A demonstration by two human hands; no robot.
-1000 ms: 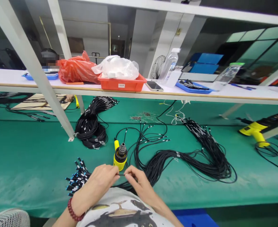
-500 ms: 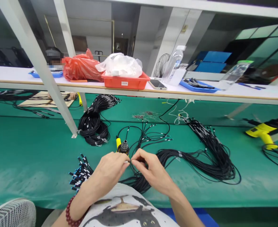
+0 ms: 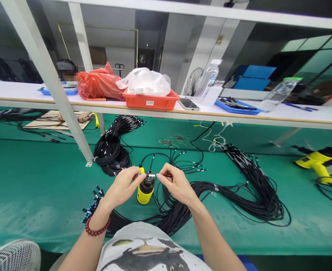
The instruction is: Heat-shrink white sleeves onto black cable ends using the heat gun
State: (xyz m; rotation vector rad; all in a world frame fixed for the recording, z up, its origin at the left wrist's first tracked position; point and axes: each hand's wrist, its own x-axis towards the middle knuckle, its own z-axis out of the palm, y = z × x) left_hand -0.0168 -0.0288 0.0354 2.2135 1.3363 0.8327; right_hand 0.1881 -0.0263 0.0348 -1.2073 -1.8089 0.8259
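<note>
A thin black cable with a white sleeve [image 3: 151,175] is stretched level between my two hands. My left hand [image 3: 125,185] pinches its end, where a bit of blue shows, and my right hand [image 3: 177,183] pinches it just right of the sleeve. Right by the sleeve is the metal nozzle of an upright yellow-and-black heat gun [image 3: 145,196]; whether they touch I cannot tell. Below my hands runs a thick bundle of black cables [image 3: 171,218]. Its blue-and-white tipped ends [image 3: 90,210] lie left of my left forearm.
More cable bundles lie at back left [image 3: 112,150] and right [image 3: 262,195] on the green bench [image 3: 41,180]. A second heat gun [image 3: 315,162] is at far right. Above, a white shelf [image 3: 166,111] on posts bears a red tray [image 3: 151,101], bottles and a phone. Beyond it, another person's hands [image 3: 83,117] show.
Both hands have risen and moved slightly forward with the cable, uncovering the heat gun's body. The white sleeve now shows between my fingertips, at the nozzle.
</note>
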